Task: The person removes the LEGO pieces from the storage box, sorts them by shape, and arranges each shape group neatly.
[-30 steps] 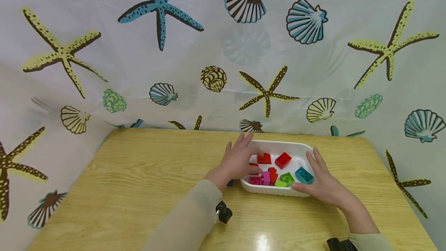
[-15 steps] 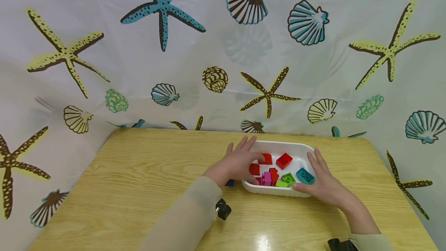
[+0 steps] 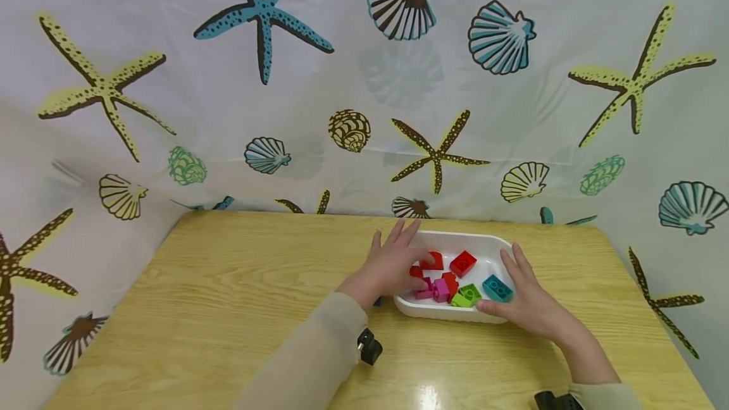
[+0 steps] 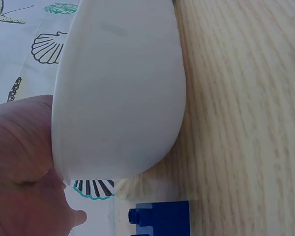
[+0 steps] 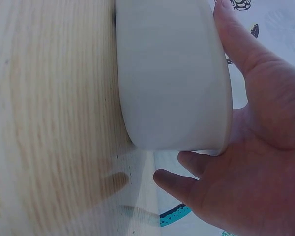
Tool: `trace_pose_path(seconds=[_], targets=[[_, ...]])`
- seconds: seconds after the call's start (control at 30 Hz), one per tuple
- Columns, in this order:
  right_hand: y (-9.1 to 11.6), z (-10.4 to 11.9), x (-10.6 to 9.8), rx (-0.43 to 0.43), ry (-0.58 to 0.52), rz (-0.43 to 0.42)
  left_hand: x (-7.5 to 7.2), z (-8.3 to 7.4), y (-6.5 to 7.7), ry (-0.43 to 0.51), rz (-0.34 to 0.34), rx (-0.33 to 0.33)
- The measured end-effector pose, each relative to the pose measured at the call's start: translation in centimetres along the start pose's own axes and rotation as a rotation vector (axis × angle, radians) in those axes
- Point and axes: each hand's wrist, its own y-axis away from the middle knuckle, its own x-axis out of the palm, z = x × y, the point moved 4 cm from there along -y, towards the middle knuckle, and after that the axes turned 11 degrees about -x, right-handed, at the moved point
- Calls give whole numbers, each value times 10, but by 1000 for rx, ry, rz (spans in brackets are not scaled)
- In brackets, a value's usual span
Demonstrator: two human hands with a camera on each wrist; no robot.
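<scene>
"Starting at the near side, what are you recording?"

"A left sleeve [image 3: 310,356] is crossing the desk [image 3: 205,309], and a right hand [image 3: 532,301] is bracing the right end of a white tray [image 3: 447,313]. Its grip is standing wide, the thumb resting at the near rim and the fingers spanning the end, presumably because that is stopping the tray from sliding."

"And the left hand [image 3: 392,269]?"

"It is straddling the left end, also wide. Thumb and forefinger are dipping inside, well apart; whether either is touching a brick, I am not managing to tell. Just outside that end, a dark blue brick [image 4: 164,219] is lying on the desk."

"How is the tray looking?"

"It is sitting flat, oblong, round-cornered and plain-walled. Inside, lime green bricks [image 3: 467,295] and pink bricks [image 3: 441,290] are lying toward the near wall, a teal brick [image 3: 497,288] toward the right end, and a red brick [image 3: 463,263] farther back. They are lying at mixed angles, apparently loose, the walls containing them."

"Beyond?"

"A cloth [image 3: 319,81] is hanging behind, showing shells and starfish."
</scene>
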Motion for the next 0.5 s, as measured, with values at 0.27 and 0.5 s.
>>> trace_pose_path(seconds=[0.27,0.5], targets=[[1,0,0,-1,3,2,1,2,0,46,11,19],[2,0,1,-11,0,4,1,0,3,-22,24,8]])
